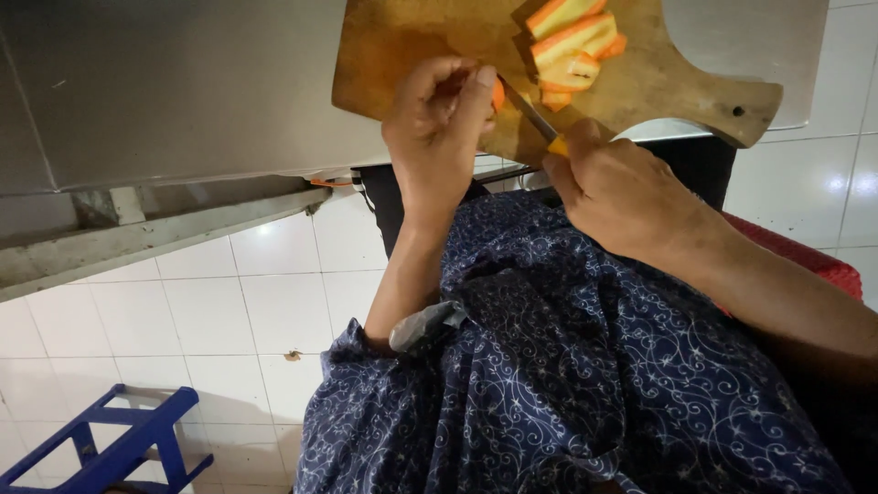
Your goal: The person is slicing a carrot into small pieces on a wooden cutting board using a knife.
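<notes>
Kitchen, head cam looking down — I see a person at a steel counter [165, 101], cutting on a wooden board [412, 46] whose handle end points right, past the counter edge. The left hand [437, 123] is curled shut over a small orange piece [498, 93], prob. carrot; only a sliver shows past the thumb. The right hand [622, 187] is closed tight around a yellow-handled knife [535, 117], grip fully wrapped, handle nearly hidden. The blade runs diagonally, up and to the left from the right fist, its tip touching or just beside the orange piece — I can't tell which. So the piece lies up-left of the knife hand and inside the left hand; the left is plainly the nearer. The piece's own long axis is hidden by the fingers. Cut slices [572, 41], orange w/ pale centres, are stacked at the board's far side, apart from both hands. Below: a dark blue patterned garment [567, 384], white floor tiles [183, 311], a blue stool [119, 439] at lower left, and red cloth [805, 256] by the right forearm.
</notes>
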